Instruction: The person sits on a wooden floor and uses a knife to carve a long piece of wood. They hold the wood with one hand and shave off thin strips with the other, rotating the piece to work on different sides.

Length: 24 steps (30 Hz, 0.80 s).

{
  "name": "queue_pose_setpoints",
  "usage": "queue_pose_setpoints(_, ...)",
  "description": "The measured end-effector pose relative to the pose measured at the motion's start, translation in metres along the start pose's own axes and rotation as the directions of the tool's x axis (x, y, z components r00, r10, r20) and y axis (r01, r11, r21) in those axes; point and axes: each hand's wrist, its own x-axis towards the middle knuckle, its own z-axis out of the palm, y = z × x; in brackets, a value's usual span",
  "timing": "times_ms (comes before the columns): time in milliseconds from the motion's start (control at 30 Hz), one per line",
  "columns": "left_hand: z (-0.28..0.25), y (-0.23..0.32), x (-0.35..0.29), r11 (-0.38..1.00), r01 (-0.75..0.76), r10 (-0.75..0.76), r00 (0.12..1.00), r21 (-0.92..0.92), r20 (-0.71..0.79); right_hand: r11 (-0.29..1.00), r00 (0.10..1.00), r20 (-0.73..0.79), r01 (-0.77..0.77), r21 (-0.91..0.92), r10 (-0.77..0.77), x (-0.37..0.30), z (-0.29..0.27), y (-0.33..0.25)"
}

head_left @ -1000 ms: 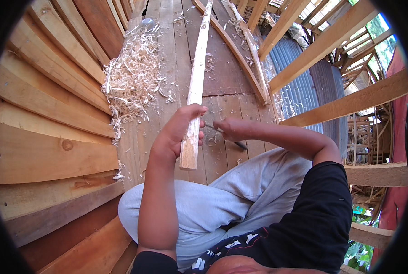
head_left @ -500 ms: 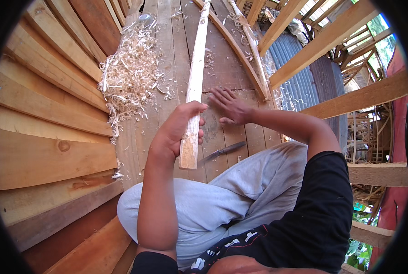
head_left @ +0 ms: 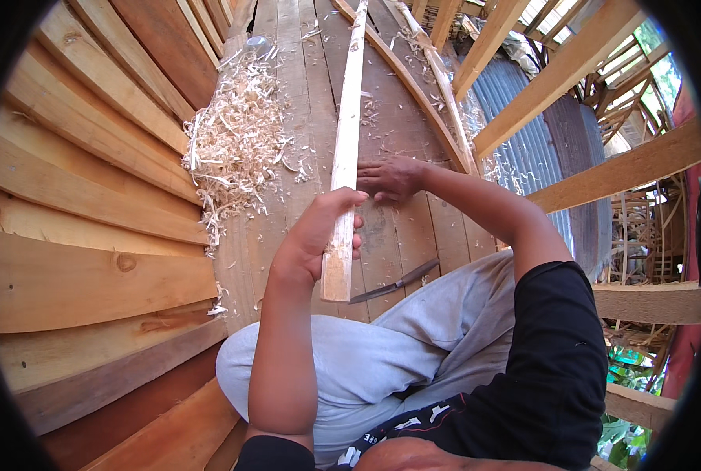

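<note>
My left hand (head_left: 323,228) is wrapped round the near end of a long, pale wooden pole (head_left: 348,129), thumb on top and fingertips showing on its right side. The pole slants up and away from me over the floorboards. Just right of the pole, my right hand (head_left: 392,178) is stretched out low over the boards, palm down. Its fingers point left and their tips reach the pole's edge; whether they touch the wood I cannot tell. A knife (head_left: 397,282) with a dark handle lies on the floor near my knee, its blade tip close to the pole's butt.
Curled wood shavings (head_left: 240,133) are heaped on the left beside a slatted plank wall (head_left: 91,267). A small clear container (head_left: 258,45) stands behind them. Two more long sticks (head_left: 413,78) lie at the far right, near wooden railings (head_left: 562,94) and corrugated metal sheets (head_left: 515,118).
My right hand has moved left and slightly nearer, up to the pole's edge, its fingers less spread. The left hand keeps its grip. The whole view has shifted slightly.
</note>
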Motion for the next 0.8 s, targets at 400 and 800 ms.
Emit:
queue_pose_setpoints(400,-0.004,-0.002,0.001,1.000,-0.014,0.014,1.000,-0.009,0.015,0.464,0.337,-0.461,-0.864,0.195,0.821,0.029,0.033,-0.011)
queue_pose_setpoints(800,-0.003,-0.002,0.000,1.000,-0.002,0.002,1.000,-0.021,-0.012,0.301,0.093,-0.524,-0.896,0.327,0.847,0.078,0.012,0.074)
